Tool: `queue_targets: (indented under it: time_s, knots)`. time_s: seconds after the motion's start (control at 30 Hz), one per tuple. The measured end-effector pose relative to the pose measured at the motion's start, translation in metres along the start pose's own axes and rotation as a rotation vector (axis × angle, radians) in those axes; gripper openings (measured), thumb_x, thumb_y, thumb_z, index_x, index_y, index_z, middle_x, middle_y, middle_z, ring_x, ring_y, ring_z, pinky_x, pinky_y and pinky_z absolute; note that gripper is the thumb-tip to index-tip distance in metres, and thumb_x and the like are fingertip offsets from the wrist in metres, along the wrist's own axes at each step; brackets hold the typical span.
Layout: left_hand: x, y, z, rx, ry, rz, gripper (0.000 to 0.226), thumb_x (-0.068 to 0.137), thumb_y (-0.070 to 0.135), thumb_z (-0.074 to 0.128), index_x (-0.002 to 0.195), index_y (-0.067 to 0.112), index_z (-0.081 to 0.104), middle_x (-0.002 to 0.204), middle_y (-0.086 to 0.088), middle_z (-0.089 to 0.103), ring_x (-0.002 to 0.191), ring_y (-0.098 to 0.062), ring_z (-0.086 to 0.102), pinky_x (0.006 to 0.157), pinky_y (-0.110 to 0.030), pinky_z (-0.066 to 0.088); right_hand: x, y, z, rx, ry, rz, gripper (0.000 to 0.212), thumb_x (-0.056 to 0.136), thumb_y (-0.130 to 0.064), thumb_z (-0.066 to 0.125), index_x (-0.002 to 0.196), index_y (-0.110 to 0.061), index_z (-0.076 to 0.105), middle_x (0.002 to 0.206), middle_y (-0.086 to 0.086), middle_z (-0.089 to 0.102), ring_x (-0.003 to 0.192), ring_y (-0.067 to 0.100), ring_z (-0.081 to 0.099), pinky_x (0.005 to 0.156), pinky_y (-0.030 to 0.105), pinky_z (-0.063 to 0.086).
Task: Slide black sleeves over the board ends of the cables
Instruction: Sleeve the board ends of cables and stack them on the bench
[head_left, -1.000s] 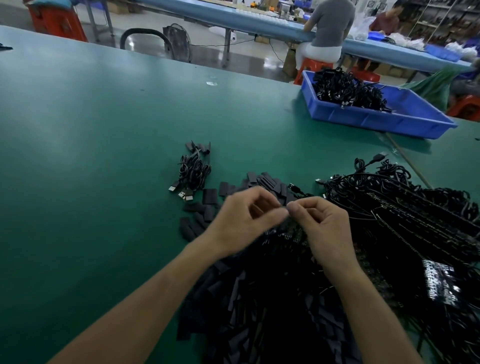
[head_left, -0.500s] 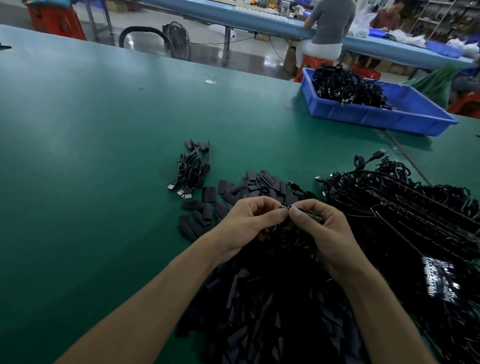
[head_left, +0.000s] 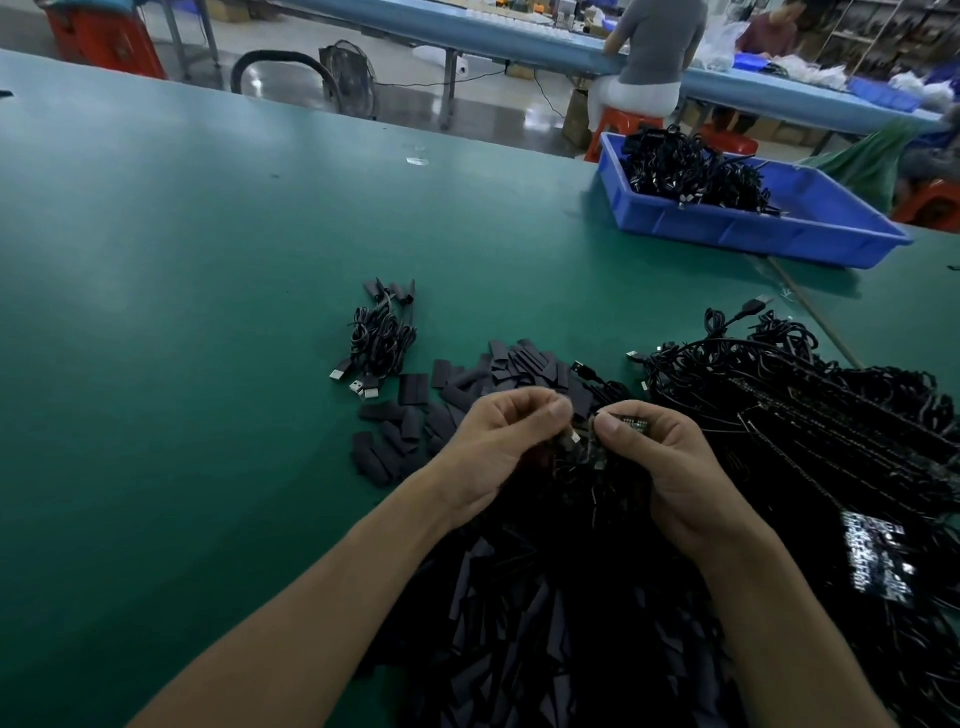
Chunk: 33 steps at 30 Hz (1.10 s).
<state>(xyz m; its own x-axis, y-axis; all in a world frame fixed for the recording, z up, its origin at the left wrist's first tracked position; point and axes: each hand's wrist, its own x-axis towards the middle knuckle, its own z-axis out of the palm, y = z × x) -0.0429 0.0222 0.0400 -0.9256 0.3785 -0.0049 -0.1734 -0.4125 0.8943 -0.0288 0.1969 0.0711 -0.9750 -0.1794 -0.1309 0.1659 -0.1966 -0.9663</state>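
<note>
Over the sleeve pile (head_left: 519, 623), right hand (head_left: 670, 467) pinches a board end (head_left: 631, 423) steady for sleeving; left hand (head_left: 498, 441) fingers curled close beside it, contents unclear

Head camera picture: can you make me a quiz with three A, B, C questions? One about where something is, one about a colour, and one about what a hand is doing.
1. Where is the blue tray?
A) at the far right of the table
B) under the hands
C) on the floor

2. What colour is the table top?
A) red
B) white
C) green

3. What is the right hand doing?
A) lying flat
B) pinching a small board
C) pointing up

Answers:
1 A, the blue tray sits on the table's far right side.
2 C, the bare surface is green.
3 B, its thumb and fingers curl round the small board, while the left hand grips a cable.
</note>
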Motion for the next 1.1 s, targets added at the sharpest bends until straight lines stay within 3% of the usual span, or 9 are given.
queue_targets:
  time_s: [0.17,0.33,0.47,0.6,0.67,0.77,0.87,0.93,1.1]
  knots:
    - [0.001,0.024,-0.019,-0.195,0.097,0.227,0.024,0.093,0.03,0.05,0.082,0.019,0.067,0.078,-0.002,0.073,0.073,-0.016,0.069,0.074,-0.032,0.06,-0.004,-0.015,-0.022,0.044,0.134,-0.035,0.005,0.076,-0.021,0.07,0.072,-0.021,0.072,0.065,0.0,0.064,0.053,0.009,0.061,0.049,0.021,0.053]
    - [0.002,0.05,-0.036,-0.099,0.221,0.366,0.027,0.104,0.036,0.043,0.09,0.016,0.057,0.055,0.01,0.043,0.041,-0.003,0.034,0.043,-0.018,0.038,-0.003,-0.021,-0.025,0.054,0.295,-0.194,0.004,0.075,-0.021,0.071,0.072,-0.022,0.071,0.068,-0.002,0.065,0.056,0.009,0.061,0.051,0.023,0.055]
    - [0.001,0.063,-0.043,0.153,0.288,0.314,0.037,0.109,0.031,0.038,0.095,0.021,0.072,0.058,0.011,0.036,0.046,-0.003,0.025,0.04,-0.014,0.025,-0.009,-0.026,-0.016,-0.408,-0.071,-0.229,0.02,0.069,-0.03,0.089,0.08,-0.02,0.076,0.081,0.004,0.073,0.075,0.014,0.068,0.069,0.021,0.055]
    - [0.002,0.067,-0.051,0.227,0.285,0.144,0.031,0.106,0.009,0.039,0.122,0.012,0.066,0.062,0.01,0.043,0.053,-0.006,0.033,0.042,-0.014,0.028,-0.007,-0.027,0.003,-0.729,-0.454,0.06,0.04,0.091,-0.054,0.063,0.095,-0.016,0.076,0.09,0.005,0.077,0.081,0.019,0.074,0.07,0.031,0.057]
    - [0.0,0.065,-0.055,0.23,0.247,0.09,0.031,0.105,0.006,0.041,0.128,0.009,0.062,0.063,0.008,0.05,0.053,-0.006,0.039,0.043,-0.015,0.031,0.004,-0.019,0.009,-0.813,-0.308,0.069,0.041,0.101,-0.051,0.05,0.096,-0.019,0.075,0.086,0.002,0.077,0.077,0.019,0.074,0.069,0.032,0.055]
    - [-0.001,0.064,-0.057,0.313,0.209,0.065,0.027,0.105,0.008,0.047,0.128,0.011,0.061,0.068,0.006,0.064,0.053,-0.007,0.052,0.044,-0.017,0.039,0.029,-0.007,0.014,-1.087,0.052,-0.139,0.018,0.101,-0.026,0.057,0.099,-0.022,0.075,0.081,-0.006,0.074,0.076,0.008,0.068,0.072,0.022,0.05]
    - [-0.001,0.063,-0.058,0.401,0.207,0.039,0.017,0.102,0.013,0.056,0.116,0.018,0.063,0.081,0.001,0.076,0.055,-0.009,0.063,0.045,-0.018,0.044,0.046,0.004,0.021,-1.347,0.081,-0.128,0.018,0.095,-0.028,0.065,0.11,-0.021,0.074,0.106,-0.001,0.071,0.098,0.017,0.064,0.085,0.03,0.052]
    - [-0.001,0.061,-0.059,0.453,0.198,0.029,0.013,0.1,0.015,0.06,0.109,0.023,0.063,0.087,0.0,0.078,0.057,-0.008,0.066,0.043,-0.017,0.044,0.05,0.011,0.025,-1.53,0.054,-0.072,0.026,0.091,-0.037,0.07,0.112,-0.022,0.073,0.111,0.001,0.063,0.105,0.022,0.06,0.081,0.031,0.047]
    - [-0.003,0.058,-0.061,0.488,0.209,0.021,0.018,0.096,0.015,0.066,0.104,0.03,0.071,0.083,0.002,0.077,0.055,-0.003,0.059,0.046,-0.014,0.042,0.05,0.02,0.03,-1.527,0.134,-0.164,0.016,0.085,-0.033,0.078,0.098,-0.026,0.074,0.093,-0.007,0.05,0.097,0.019,0.058,0.074,0.027,0.039]
